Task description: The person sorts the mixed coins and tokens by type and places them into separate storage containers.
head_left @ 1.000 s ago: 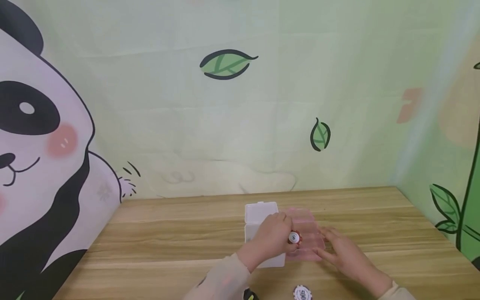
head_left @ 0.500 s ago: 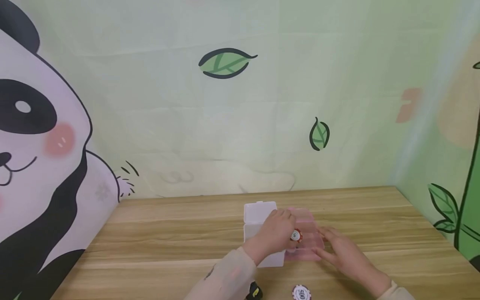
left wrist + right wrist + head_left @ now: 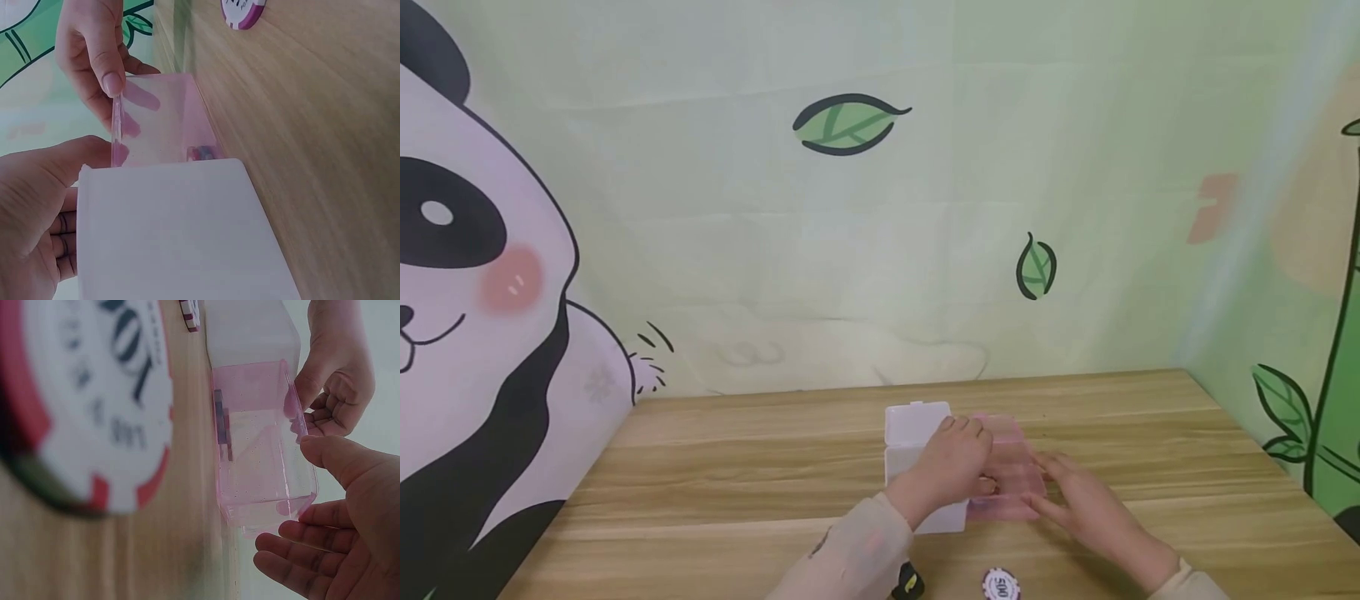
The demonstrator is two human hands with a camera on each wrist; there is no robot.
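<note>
Nearest the table edge a purple-rimmed chip (image 3: 1002,585) lies flat on the wooden table (image 3: 737,475). Beyond it, right hand (image 3: 1086,500), fingers straight and relaxed, rests against the pink box (image 3: 1011,467). Left hand (image 3: 951,467), fingers curled, is over the box opening beside its white lid (image 3: 913,429); grip contents cannot be told.

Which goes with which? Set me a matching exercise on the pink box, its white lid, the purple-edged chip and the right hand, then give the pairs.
Things:
1. pink box
2. white lid
3. purple-edged chip
4. right hand

Places or states:
A. flat on the wooden table, nearest the person
B. opaque, left of the see-through part
C. fingers relaxed, at the box's right side
D. see-through, with a dropped chip inside

Pairs: 1-D, 2-B, 3-A, 4-C.
</note>
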